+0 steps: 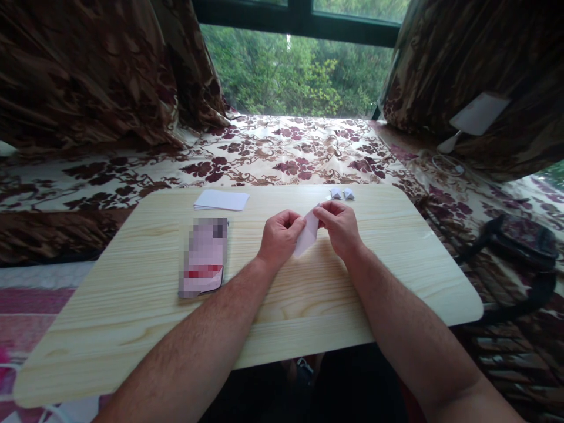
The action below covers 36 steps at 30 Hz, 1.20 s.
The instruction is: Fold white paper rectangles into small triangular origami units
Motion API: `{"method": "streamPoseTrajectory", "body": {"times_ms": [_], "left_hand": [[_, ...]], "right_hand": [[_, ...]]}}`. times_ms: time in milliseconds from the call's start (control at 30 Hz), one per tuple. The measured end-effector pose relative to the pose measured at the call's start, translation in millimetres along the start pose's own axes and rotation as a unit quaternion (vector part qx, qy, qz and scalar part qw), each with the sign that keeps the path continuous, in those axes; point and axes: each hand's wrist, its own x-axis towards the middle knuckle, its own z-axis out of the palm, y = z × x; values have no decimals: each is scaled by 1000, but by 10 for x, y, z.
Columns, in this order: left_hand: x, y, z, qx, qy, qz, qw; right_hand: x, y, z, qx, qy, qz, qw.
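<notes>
The left hand (281, 236) and the right hand (340, 226) are holding one white paper (307, 236) between them, over the far half of the table (282, 302), a little right of its middle. The left hand is pinching the paper's left edge, thumb on the near side and fingers curling behind; the right hand is pinching its upper right part between thumb and forefinger. The paper is slanting, its upper end leaning right and its lower end pointing down toward the wood; whether that lower end is touching the table, I cannot tell. Just beyond the right hand, two small white folds (349, 194) are standing side by side near the table's far edge, both showing peaked shapes. Farther left, also near that edge, a few white sheets (222, 200) are lying flat in a loose stack, their edges not quite lining up. A pink phone (203, 249), mostly blurred into blocks, is lying on the table nearer the person, left of the left hand and close beside the left forearm. Behind the table, a flowered cloth (295, 147) is spreading toward the window, where green trees (299, 76) are showing between dark patterned curtains. A white lamp (480, 114) is standing at the right, its cable looping beside it.
</notes>
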Motion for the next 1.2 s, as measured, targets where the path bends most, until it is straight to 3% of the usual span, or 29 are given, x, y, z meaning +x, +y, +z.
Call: {"method": "streamPoseTrajectory", "body": {"times_ms": [667,900,1200], "left_hand": [[-16,13,8,27,7,15,1000],[-20,21,9,20,18,24,999],[-27,2,9,25,24,28,999]], "right_hand": [[18,-8,-7,5,20,-14,1000],[-25,8,5,-46,-74,3,996],[-28,17,2,-65,-74,1,995]]}}
